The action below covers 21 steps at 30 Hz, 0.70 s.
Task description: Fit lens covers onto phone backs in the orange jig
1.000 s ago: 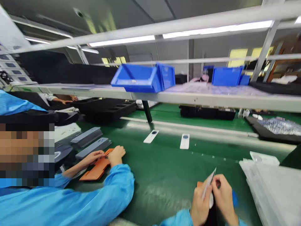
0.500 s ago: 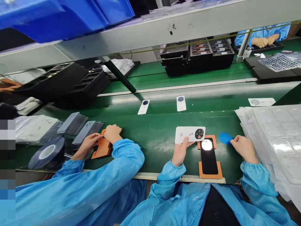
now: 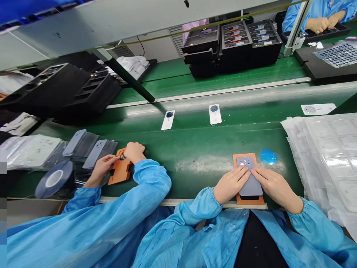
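At the left of the surface (image 3: 195, 149), a co-worker's hands (image 3: 134, 152) are busy over an orange jig (image 3: 120, 174). To their right, your left grip (image 3: 229, 186) lies with fingers extended, resting on the grey panel (image 3: 251, 188) without grasping; earlier it held a white-faced panel. The grey one now covers most of the black slab (image 3: 249, 198) on your orange fixture (image 3: 250, 202), so the work seems past placing. The blue disc (image 3: 268, 156), previously pinched, lies just beyond your right grip (image 3: 275, 184), which also rests flat.
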{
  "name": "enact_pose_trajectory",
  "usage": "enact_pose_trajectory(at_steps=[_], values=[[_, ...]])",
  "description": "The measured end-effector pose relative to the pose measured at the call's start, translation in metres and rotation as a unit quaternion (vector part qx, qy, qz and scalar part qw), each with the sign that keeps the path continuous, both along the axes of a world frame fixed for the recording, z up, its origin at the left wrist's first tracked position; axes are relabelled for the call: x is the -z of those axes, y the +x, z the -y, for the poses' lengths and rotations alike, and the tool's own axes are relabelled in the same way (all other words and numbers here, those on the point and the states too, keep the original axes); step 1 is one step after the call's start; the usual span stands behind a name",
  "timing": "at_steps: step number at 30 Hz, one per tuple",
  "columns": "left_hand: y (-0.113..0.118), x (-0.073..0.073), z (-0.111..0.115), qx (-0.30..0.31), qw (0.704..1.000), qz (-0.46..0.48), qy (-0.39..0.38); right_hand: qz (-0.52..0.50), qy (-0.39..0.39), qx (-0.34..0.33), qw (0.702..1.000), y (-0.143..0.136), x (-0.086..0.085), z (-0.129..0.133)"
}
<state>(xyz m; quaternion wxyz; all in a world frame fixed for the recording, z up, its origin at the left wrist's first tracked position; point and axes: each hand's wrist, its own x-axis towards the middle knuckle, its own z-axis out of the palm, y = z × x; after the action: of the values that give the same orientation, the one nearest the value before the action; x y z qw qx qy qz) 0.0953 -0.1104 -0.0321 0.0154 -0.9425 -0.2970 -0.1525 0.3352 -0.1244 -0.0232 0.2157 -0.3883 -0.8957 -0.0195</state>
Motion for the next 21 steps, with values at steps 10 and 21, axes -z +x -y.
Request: enact_pose_trajectory(at_steps=[10, 21], values=[[-0.004, 0.006, -0.007, -0.058, 0.995, -0.067, -0.053, 0.06, -0.024, -0.014, 0.998, -0.002, 0.015, -0.013], [0.013, 0.015, 0.0, -0.088, 0.994, -0.061, -0.024, 0.101, -0.072, 0.003, 0.992, -0.012, 0.022, -0.01]])
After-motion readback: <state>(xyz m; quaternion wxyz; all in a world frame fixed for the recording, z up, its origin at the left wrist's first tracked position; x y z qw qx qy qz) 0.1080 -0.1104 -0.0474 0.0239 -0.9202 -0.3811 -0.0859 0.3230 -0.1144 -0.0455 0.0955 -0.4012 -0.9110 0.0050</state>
